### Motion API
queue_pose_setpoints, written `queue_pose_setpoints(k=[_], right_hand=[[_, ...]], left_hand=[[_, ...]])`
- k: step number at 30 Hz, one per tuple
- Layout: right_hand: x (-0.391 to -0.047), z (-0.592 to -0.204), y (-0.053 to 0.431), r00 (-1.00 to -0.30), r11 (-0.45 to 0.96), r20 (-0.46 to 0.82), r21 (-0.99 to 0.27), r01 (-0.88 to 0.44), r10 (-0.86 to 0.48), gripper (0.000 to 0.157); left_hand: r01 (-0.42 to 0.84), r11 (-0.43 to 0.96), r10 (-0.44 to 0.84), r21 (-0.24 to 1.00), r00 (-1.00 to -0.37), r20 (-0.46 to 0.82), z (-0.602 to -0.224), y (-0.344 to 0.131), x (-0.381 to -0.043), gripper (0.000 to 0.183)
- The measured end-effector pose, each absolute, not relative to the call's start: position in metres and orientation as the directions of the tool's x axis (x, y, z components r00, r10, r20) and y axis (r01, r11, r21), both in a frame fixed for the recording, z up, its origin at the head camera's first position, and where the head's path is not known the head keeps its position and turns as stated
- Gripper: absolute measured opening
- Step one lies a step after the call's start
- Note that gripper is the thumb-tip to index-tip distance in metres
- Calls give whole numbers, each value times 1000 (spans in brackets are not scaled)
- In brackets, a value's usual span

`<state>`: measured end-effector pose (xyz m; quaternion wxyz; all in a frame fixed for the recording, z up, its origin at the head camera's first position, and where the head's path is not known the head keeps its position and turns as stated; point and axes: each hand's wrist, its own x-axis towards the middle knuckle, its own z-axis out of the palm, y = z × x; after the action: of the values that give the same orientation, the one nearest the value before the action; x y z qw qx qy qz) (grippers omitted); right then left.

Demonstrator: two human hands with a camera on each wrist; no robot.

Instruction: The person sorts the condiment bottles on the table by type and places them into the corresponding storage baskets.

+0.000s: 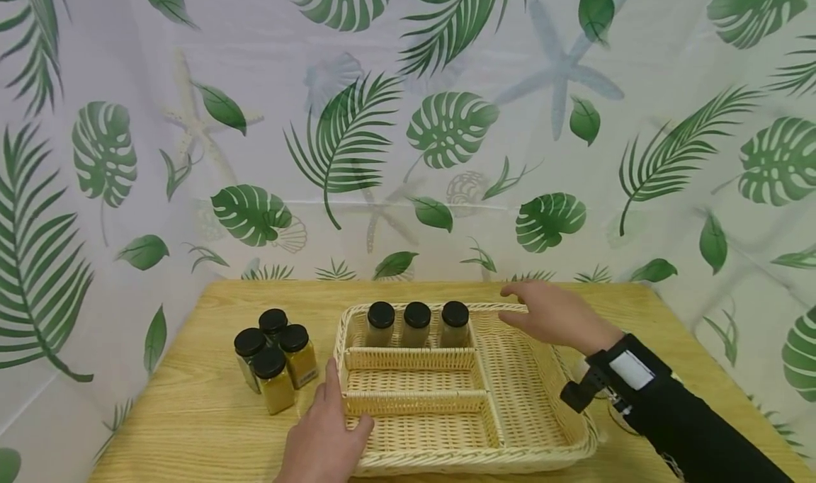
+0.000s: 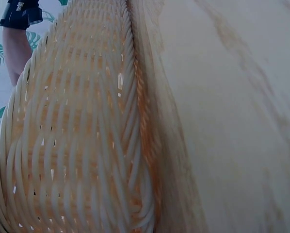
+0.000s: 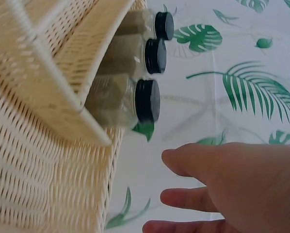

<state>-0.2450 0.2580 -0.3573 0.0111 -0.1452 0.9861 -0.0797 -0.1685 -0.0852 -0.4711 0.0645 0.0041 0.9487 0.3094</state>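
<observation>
Two hands attend a divided wicker basket (image 1: 440,460) on the wooden surface (image 1: 185,405). At its front left corner, the left hand (image 1: 326,426) has its thumb over the rim and its index finger along the side; the other fingers are hidden, so I cannot tell whether that grip clasps the edge. Light, steady pressure here should serve well, since wicker may slide if bumped. Over the rear right rim, the right hand (image 1: 554,316) is released, fingers apart, holding nothing. That grip would do best to pass high over the lids, pinch one jar at a time and set it down straight, sparing its neighbours a knock.

Left of the basket, four black-lidded glass jars (image 1: 270,365) stand close together; the front and right ones show yellow contents. In the rear left compartment (image 1: 413,360), three black-capped jars (image 1: 416,331) stand in a row, their contents dull brownish. The middle compartment (image 1: 414,382), front compartment (image 1: 427,433) and long right compartment (image 1: 523,391) show bare weave. Farther right, a glassy object (image 1: 622,426) is mostly hidden behind the right wrist.
</observation>
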Motion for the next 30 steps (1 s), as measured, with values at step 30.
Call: queue_pose_setpoints(k=[30], right_hand=[[-205,-360,360,-994,989,-21,-107,-102,-104,48]], left_hand=[[-25,814,55,580,-991,-120,-471,-84,-166,100]])
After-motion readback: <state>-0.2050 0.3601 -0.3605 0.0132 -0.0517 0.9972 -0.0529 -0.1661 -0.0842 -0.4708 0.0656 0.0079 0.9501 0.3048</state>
